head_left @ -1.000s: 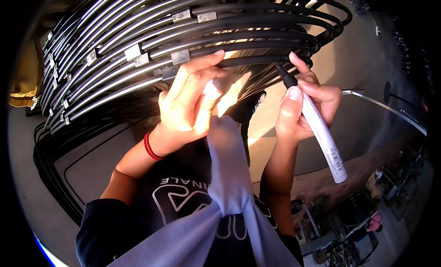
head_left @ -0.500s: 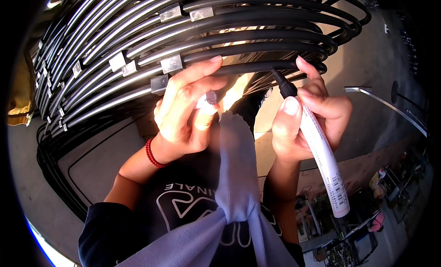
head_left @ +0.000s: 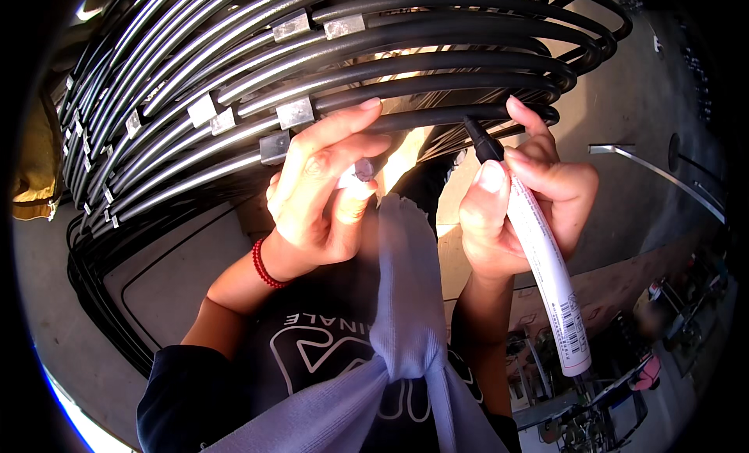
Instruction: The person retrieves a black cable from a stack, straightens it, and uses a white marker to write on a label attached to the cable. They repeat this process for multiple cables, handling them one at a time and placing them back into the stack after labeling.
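Note:
My right hand (head_left: 530,199) is closed round a white squeeze tube (head_left: 548,277) with a black tapered nozzle (head_left: 484,143). The tube slants, its flat end down, and the nozzle tip meets the lowest black bent rod (head_left: 425,118), or sits just in front of it. My left hand (head_left: 316,192) pinches a small whitish piece (head_left: 360,172) between thumb and fingers; its kind cannot be made out. The left forefinger is raised beside the same rod, near a pale clip-like block (head_left: 275,147) on a rod.
Several more curved black rods (head_left: 468,61) with pale blocks (head_left: 295,112) fill the top and left. A grey cloth strip (head_left: 407,297) hangs knotted before my dark shirt. Yellowish cloth (head_left: 35,168) hangs at the left; a thin metal arm (head_left: 663,172) and cluttered equipment lie to the right.
Both hands keep their grips and almost their places. The tube's lower end has swung slightly left and down, and the left hand with its small piece has shifted slightly right.

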The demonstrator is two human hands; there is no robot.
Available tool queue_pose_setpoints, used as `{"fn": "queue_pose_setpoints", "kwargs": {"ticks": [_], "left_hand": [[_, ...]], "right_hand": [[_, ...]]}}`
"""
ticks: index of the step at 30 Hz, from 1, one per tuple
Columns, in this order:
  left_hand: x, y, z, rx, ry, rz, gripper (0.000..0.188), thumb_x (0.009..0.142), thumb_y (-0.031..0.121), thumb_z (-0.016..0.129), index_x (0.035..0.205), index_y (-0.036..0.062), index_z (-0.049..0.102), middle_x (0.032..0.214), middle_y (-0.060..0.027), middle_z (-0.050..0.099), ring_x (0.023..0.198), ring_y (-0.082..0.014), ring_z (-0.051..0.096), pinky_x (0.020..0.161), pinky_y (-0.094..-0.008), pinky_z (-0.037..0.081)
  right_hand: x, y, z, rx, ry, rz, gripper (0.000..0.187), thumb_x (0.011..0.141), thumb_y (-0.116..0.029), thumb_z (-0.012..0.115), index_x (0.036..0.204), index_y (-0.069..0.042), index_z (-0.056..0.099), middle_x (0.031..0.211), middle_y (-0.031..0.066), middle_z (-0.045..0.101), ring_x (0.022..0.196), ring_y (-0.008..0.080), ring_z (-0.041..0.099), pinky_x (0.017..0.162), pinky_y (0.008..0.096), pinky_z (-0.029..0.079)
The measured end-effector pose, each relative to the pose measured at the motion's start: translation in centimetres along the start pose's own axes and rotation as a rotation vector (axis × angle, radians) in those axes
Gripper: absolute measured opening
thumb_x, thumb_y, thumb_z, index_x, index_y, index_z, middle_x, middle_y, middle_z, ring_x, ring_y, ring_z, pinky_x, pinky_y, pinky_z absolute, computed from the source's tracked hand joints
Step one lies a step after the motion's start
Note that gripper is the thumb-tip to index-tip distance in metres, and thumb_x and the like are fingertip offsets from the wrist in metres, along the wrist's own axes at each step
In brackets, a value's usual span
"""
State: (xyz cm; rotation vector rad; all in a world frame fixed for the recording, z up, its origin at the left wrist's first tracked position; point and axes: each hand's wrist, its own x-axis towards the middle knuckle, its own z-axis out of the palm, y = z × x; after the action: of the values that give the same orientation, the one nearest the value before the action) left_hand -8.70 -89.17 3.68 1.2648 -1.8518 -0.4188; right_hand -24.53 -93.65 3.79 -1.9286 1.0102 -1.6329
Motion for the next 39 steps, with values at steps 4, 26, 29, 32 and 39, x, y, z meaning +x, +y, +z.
{"fn": "queue_pose_setpoints", "kwargs": {"ticks": [4, 26, 29, 32, 39], "left_hand": [[-0.1, 0.0, 0.0, 0.000, 0.006, -0.015, 0.031, 0.084, 0.021, 0.050, 0.096, -0.0077, 0.050, 0.101, -0.0262, 0.054, 0.097, -0.0325, 0.053, 0.081, -0.0366, 0.042], [0.1, -0.6, 0.2, -0.004, 0.081, 0.056, 0.018, 0.077, 0.004, 0.056, 0.093, -0.0037, 0.056, 0.105, -0.0186, 0.055, 0.082, -0.0249, 0.060, 0.060, -0.0237, 0.050], [0.2, -0.7, 0.2, -0.012, 0.085, 0.070, 0.019, 0.077, 0.004, 0.057, 0.093, -0.0039, 0.056, 0.105, -0.0189, 0.055, 0.082, -0.0255, 0.060, 0.061, -0.0242, 0.050], [0.3, -0.8, 0.3, -0.025, 0.095, 0.081, 0.019, 0.076, 0.004, 0.057, 0.093, -0.0039, 0.056, 0.104, -0.0192, 0.055, 0.083, -0.0259, 0.060, 0.062, -0.0244, 0.050], [0.2, -0.7, 0.1, -0.028, 0.074, 0.064, 0.019, 0.077, 0.005, 0.057, 0.093, -0.0044, 0.056, 0.105, -0.0197, 0.054, 0.084, -0.0269, 0.060, 0.062, -0.0249, 0.050]], "right_hand": [[0.0, -0.2, 0.2, -0.012, 0.018, 0.016, 0.020, 0.079, -0.008, 0.056, 0.082, 0.002, 0.039, 0.054, 0.0016, 0.039, 0.049, 0.0060, 0.036, 0.081, 0.0457, 0.045], [0.2, -0.9, 0.6, -0.124, -0.049, -0.020, 0.018, 0.079, -0.009, 0.055, 0.081, 0.001, 0.040, 0.054, 0.0008, 0.040, 0.050, 0.0064, 0.037, 0.082, 0.0437, 0.044], [0.2, -1.0, 0.8, -0.143, -0.055, -0.026, 0.018, 0.079, -0.009, 0.055, 0.081, 0.001, 0.040, 0.052, 0.0001, 0.039, 0.048, 0.0058, 0.037, 0.083, 0.0417, 0.043], [0.2, -1.1, 1.1, -0.143, -0.066, -0.033, 0.019, 0.080, -0.010, 0.055, 0.080, 0.001, 0.040, 0.051, -0.0005, 0.038, 0.046, 0.0052, 0.036, 0.083, 0.0399, 0.042], [-0.2, -0.8, 1.8, -0.086, 0.017, -0.053, 0.015, 0.071, -0.007, 0.060, 0.075, -0.001, 0.048, 0.055, 0.0013, 0.045, 0.045, 0.0103, 0.042, 0.081, 0.0404, 0.042]]}}
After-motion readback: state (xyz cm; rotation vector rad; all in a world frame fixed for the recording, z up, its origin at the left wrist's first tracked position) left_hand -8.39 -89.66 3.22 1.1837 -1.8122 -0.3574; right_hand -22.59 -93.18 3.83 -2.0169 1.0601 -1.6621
